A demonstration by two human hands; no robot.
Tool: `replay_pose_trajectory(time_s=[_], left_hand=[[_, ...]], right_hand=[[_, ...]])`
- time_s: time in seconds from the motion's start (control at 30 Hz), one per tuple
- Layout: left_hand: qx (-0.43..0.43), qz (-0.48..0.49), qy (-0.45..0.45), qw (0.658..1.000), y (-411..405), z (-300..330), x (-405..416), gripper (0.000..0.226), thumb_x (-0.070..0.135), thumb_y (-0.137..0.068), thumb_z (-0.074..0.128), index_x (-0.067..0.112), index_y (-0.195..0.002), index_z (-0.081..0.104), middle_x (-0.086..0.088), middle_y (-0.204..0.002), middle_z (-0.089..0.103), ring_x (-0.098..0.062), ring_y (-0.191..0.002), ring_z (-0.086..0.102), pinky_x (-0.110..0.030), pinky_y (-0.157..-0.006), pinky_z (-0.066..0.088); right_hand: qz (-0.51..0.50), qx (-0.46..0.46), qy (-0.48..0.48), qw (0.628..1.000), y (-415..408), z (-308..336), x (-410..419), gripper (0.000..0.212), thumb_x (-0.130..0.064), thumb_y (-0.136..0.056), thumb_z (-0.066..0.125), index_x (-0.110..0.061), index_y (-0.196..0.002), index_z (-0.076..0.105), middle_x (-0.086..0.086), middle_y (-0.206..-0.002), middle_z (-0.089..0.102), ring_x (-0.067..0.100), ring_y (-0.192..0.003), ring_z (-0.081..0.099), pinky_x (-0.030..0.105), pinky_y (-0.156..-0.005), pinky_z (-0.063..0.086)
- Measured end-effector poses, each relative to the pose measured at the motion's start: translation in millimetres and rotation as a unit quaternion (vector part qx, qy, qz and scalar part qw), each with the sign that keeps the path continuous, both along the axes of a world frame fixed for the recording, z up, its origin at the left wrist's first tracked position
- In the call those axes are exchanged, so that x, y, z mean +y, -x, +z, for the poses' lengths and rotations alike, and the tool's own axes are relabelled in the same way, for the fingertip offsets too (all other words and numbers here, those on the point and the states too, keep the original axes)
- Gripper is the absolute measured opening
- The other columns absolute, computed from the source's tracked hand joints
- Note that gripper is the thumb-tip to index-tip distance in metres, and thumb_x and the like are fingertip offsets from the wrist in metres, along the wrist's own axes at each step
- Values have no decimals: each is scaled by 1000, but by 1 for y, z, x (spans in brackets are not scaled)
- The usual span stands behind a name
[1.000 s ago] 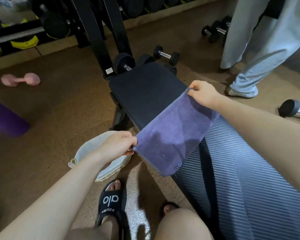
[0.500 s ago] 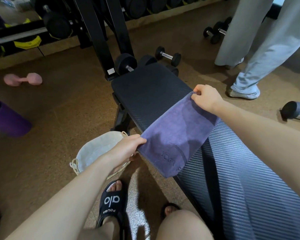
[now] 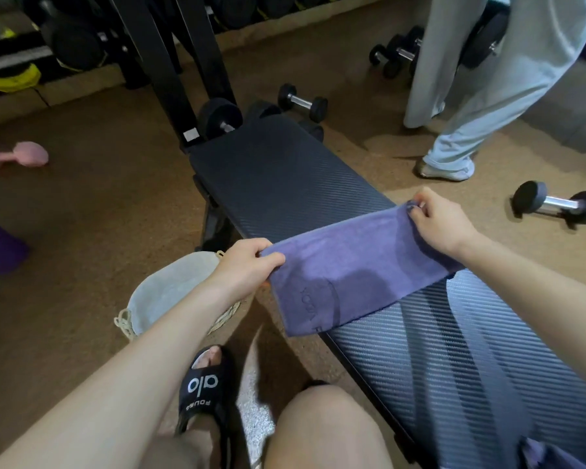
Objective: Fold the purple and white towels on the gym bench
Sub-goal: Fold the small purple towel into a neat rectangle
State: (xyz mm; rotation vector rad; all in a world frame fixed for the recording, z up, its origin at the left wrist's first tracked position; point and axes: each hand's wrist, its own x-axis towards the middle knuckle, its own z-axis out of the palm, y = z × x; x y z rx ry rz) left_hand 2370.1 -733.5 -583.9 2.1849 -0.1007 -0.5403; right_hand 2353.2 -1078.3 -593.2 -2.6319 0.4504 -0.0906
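A purple towel point(image 3: 349, 269), folded into a narrow band, stretches across the black ribbed gym bench point(image 3: 278, 177). Its near end hangs over the bench's left edge. My left hand point(image 3: 247, 265) pinches the towel's left corner beside the bench edge. At the bench's right side my right hand point(image 3: 437, 221) pinches the opposite corner. A pale cloth, perhaps the white towel point(image 3: 170, 289), lies in a woven basket on the floor to the left; my left forearm covers part of it. More purple fabric point(image 3: 548, 455) shows at the bottom right corner.
The basket point(image 3: 124, 324) stands on the floor by my sandalled foot point(image 3: 205, 384). A person in light trousers point(image 3: 481, 96) stands at the far right. Dumbbells point(image 3: 559, 204) lie right of the bench, another dumbbell point(image 3: 301, 103) beyond it, and a black rack point(image 3: 170, 69) behind.
Both hands have drawn nearer with the towel, bringing it lower across the bench. The person at the right has shifted a step.
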Motion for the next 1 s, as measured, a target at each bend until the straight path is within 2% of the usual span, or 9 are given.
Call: replay_pose_trajectory(time_s=[0.1, 0.23, 0.4, 0.5, 0.6, 0.77, 0.87, 0.93, 1.0], left_hand=[[-59, -11, -33, 998, 0, 2, -7, 20, 31, -88, 64, 12, -82, 65, -6, -78, 68, -30, -83, 66, -45, -76, 56], [-96, 2, -49, 994, -4, 5, -12, 22, 32, -93, 60, 16, -79, 64, 3, -73, 66, -28, -82, 65, -38, -77, 53], [-66, 12, -42, 997, -11, 5, -7, 23, 22, -91, 64, 12, -71, 70, 1, -75, 71, -26, -83, 69, -40, -83, 55], [-66, -9, -46, 997, -11, 8, -4, 25, 24, -93, 64, 11, -73, 72, -2, -79, 73, -25, -84, 68, -40, -85, 54], [-91, -35, -60, 993, -10, 16, -1, 31, 27, -96, 63, 10, -72, 72, -4, -79, 71, -22, -79, 64, -39, -83, 51], [-127, -99, -27, 987, 1, 36, 8, 23, 23, -95, 67, 18, -73, 69, 1, -91, 67, -13, -86, 64, -33, -81, 47], [-76, -189, 18, 979, 16, 47, 14, 22, 19, -93, 72, 23, -71, 67, 7, -79, 68, -10, -76, 61, -33, -76, 45], [-41, -231, 25, 972, 26, 56, 17, 23, 21, -94, 73, 20, -72, 66, 9, -65, 56, -15, -66, 55, -35, -69, 42], [-11, -250, 57, 967, 32, 62, 19, 24, 22, -95, 72, 14, -74, 65, 4, -62, 44, -13, -61, 42, -31, -64, 37]], right_hand=[[-24, 6, 7, 1000, 19, 0, -12, 10, -19, -98, 54, -12, -91, 57, 11, -86, 62, 31, -89, 53, 32, -70, 29], [-81, -25, -43, 996, 21, 11, -6, 15, -19, -97, 55, -12, -84, 56, 6, -80, 59, 28, -86, 50, 30, -71, 28], [-134, -31, -123, 983, 18, 16, 4, 24, -22, -95, 49, -14, -73, 45, 1, -71, 51, 26, -78, 47, 36, -66, 31], [-123, -14, -89, 988, 18, 18, 3, 21, -24, -96, 48, -6, -84, 54, 3, -75, 56, 29, -82, 52, 33, -70, 31], [-101, -14, -87, 991, 18, 24, 4, 15, -22, -98, 49, -9, -97, 57, 4, -83, 61, 27, -84, 51, 30, -72, 31], [-82, -34, -100, 991, 28, 30, 0, 13, -23, -99, 51, -11, -97, 55, 8, -87, 64, 27, -87, 54, 32, -72, 33], [-85, -44, -129, 987, 48, 35, -1, 12, -23, -98, 51, -15, -89, 53, 4, -80, 61, 23, -78, 51, 34, -65, 33], [-90, -63, -200, 974, 65, 35, -4, 14, -21, -94, 52, -16, -81, 51, 0, -70, 54, 19, -68, 45, 34, -63, 32], [-95, -87, -269, 954, 79, 36, -4, 13, -23, -85, 53, -19, -73, 50, -5, -64, 47, 19, -68, 42, 35, -68, 33]])
